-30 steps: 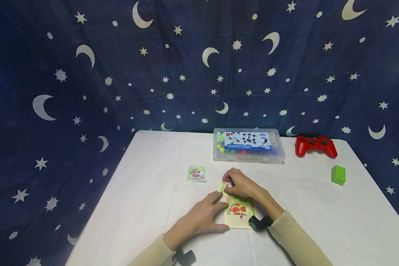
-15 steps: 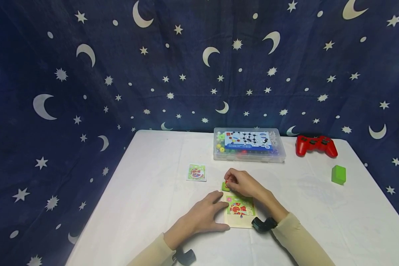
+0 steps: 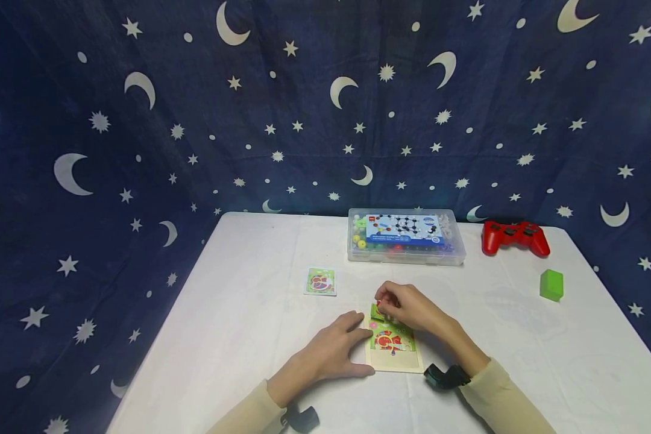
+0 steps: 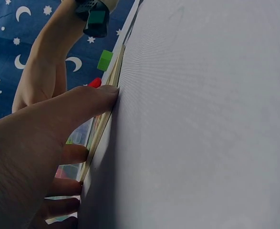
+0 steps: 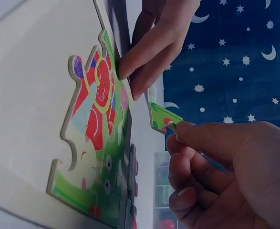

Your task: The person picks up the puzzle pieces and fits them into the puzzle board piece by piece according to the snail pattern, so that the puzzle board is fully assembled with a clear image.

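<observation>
In the head view a wooden puzzle board (image 3: 398,363) lies between the hands, a bare strip along its near end. Joined pieces with a red and green snail picture (image 3: 393,342) fill part of it, their scalloped edge showing in the right wrist view. My right hand (image 3: 414,308) pinches a green puzzle piece (image 5: 160,117) with some red between thumb and index finger, tilted above the far left part of the board. My left hand (image 3: 333,351) spreads along the board's left side, thumb (image 4: 99,100) at the near corner and fingertips at the edge.
A small square picture (image 3: 320,282) in similar colours lies left of the board. Farther back stand a clear plastic box (image 3: 407,258) of coloured model parts, a red game controller (image 3: 515,237) and a green block (image 3: 551,285). A starry dark blue curtain (image 3: 304,78) hangs behind the table.
My right hand has moved right and a little nearer with the puzzle piece, from beyond the board's far left corner to over the board. My left hand stays in place.
</observation>
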Motion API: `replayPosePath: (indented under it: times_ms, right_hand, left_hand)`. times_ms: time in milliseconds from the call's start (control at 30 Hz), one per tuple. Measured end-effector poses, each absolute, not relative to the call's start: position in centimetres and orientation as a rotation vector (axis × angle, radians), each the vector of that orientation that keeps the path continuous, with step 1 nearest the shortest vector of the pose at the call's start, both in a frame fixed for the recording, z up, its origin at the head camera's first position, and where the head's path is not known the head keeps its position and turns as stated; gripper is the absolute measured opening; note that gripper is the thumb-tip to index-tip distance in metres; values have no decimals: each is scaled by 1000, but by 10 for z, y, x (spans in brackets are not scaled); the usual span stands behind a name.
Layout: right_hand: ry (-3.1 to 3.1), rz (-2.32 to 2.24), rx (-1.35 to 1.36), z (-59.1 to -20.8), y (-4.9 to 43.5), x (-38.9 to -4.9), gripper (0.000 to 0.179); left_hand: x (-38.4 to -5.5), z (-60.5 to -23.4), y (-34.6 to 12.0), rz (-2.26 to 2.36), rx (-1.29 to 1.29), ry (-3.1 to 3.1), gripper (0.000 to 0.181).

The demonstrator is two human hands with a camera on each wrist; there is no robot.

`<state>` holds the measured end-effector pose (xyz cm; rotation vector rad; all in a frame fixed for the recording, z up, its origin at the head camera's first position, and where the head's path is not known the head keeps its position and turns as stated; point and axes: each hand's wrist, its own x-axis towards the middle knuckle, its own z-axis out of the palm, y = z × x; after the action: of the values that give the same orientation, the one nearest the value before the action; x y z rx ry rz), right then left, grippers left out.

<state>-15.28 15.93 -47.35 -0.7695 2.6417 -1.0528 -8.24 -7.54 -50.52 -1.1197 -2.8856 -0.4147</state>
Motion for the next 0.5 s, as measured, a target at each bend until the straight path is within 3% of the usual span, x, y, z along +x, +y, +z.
replayPosePath:
  times_ms: [500]
  right_hand:
    - [2531, -1028, -874, -472, 165, -128, 9]
  left_hand:
    - [-83, -506, -75, -434, -1124, -2870, 69]
